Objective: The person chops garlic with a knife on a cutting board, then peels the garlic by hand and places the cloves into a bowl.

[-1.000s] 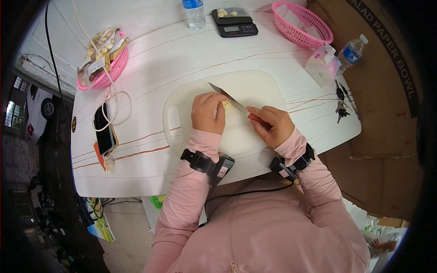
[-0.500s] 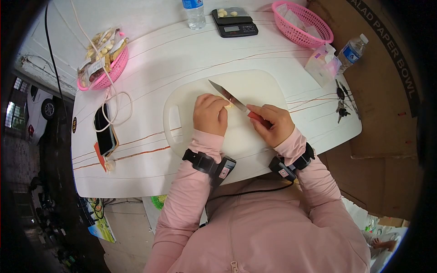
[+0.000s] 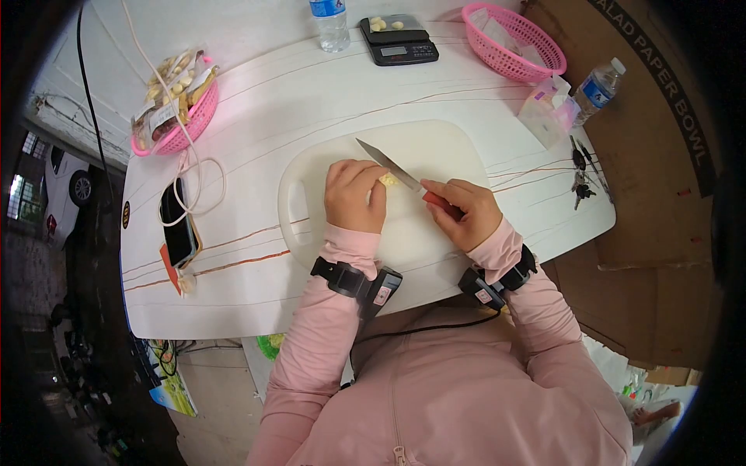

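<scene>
A white cutting board (image 3: 423, 225) lies on the table under both hands. My right hand (image 3: 470, 210) is closed round the red handle of a knife (image 3: 387, 165), whose blade points up and to the left above the board. Small pale yellow pieces, like chopped garlic (image 3: 389, 179), lie on the board between the blade and my left fingers. My left hand (image 3: 353, 194) is curled, palm down, just left of these pieces. Whatever its fingertips hold, if anything, is hidden.
At the back stand a black scale (image 3: 399, 43) with pale cloves and a water bottle (image 3: 332, 27). A filled pink basket (image 3: 194, 116) and a phone (image 3: 180, 225) with a white cable are left; another pink basket (image 3: 517, 66), tissue pack (image 3: 548, 113), bottle (image 3: 600, 92) and keys (image 3: 581, 182) are right.
My left hand has shifted slightly left, away from the blade, and more of the pale pieces show. The knife and my right hand have hardly moved.
</scene>
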A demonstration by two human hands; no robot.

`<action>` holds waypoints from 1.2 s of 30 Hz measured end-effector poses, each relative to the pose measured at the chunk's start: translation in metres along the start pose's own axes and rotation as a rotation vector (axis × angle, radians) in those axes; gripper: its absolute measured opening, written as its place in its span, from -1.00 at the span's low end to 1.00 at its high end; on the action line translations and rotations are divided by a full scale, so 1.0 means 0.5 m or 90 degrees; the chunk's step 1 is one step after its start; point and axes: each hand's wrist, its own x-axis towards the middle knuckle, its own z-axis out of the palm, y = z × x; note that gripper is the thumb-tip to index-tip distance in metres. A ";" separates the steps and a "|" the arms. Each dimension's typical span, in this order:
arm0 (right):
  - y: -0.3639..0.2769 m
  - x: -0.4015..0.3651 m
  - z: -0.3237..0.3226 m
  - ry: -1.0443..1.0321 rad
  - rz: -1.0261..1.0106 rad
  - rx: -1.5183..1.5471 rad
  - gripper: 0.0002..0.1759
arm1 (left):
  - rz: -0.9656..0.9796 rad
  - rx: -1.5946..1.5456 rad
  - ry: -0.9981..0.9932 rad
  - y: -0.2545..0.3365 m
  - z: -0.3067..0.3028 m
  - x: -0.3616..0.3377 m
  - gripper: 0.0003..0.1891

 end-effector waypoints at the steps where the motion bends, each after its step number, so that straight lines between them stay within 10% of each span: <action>1: 0.001 0.001 0.000 0.002 -0.011 -0.001 -0.64 | 0.016 -0.012 -0.007 0.003 0.001 0.001 -0.83; 36: 0.013 -0.006 -0.018 0.016 0.027 -0.005 -0.67 | -0.232 -0.015 -0.039 -0.019 -0.003 -0.013 -0.89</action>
